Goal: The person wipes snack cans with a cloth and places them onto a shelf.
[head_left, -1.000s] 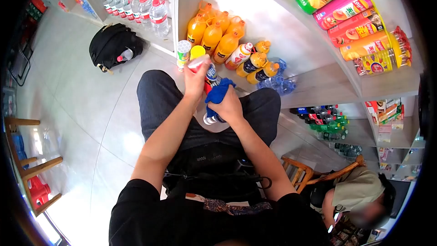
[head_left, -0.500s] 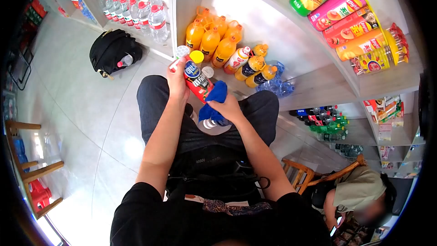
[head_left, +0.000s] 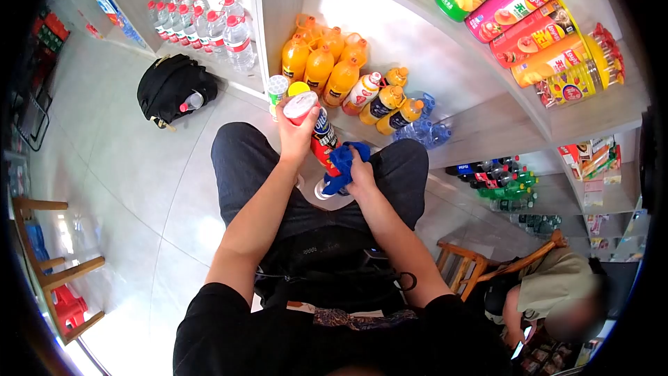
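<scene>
My left hand grips a red chip canister near its pale lid, which faces up toward me. In my right hand is a bunched blue cloth, pressed against the lower part of the canister. The canister is tilted between my knees, and its bottom end is hidden by the cloth. Just beyond my left hand stand a canister with a dotted white lid and one with a yellow lid.
Orange juice bottles and water bottles fill the low shelves ahead. Chip canisters line the upper shelf. A black backpack lies on the floor at left. At lower right a person sits by a wooden chair.
The canister has shifted right and turned so its lid faces me. My left hand moved right with it, and the cloth moved slightly right and down along its side.
</scene>
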Tool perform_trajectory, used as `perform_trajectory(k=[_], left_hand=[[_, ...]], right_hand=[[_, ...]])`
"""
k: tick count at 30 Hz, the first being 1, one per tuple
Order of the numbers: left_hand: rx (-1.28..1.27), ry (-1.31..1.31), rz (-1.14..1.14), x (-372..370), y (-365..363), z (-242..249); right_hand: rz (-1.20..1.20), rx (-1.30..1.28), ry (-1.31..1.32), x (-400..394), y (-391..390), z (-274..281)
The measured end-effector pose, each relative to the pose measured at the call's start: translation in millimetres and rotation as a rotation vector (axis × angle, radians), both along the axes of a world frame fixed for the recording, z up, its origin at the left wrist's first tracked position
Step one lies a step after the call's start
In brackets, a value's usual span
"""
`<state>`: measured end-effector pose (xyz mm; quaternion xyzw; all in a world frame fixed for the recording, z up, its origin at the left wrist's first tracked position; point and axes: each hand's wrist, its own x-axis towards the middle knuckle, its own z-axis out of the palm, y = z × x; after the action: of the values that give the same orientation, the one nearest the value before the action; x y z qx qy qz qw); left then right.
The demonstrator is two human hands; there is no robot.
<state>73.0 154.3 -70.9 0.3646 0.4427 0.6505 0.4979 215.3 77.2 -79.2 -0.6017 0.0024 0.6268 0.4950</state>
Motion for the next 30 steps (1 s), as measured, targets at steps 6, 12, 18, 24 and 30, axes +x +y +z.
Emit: perform_trajectory(k=[6, 12, 18, 24, 30], left_hand=[[0.027, 0.111, 0.051, -11, 2, 13], [0.027, -0.036, 0.0, -14, 1, 18], [0.009, -0.153, -0.078, -6, -1, 16], [-0.014, -0.359, -0.212, -7, -7, 27], [-0.075, -0.505, -0.333, -15, -4, 34]], right_hand=[[0.234, -0.014, -0.323, 8, -2, -61], [0.108, 0.18, 0.098, -2, -6, -29], [0.058, 0.167, 0.479, 5, -7, -26], [0.086, 0.226, 0.564, 9, -11, 2], [0.414, 0.286, 0.725, 19, -15, -15]])
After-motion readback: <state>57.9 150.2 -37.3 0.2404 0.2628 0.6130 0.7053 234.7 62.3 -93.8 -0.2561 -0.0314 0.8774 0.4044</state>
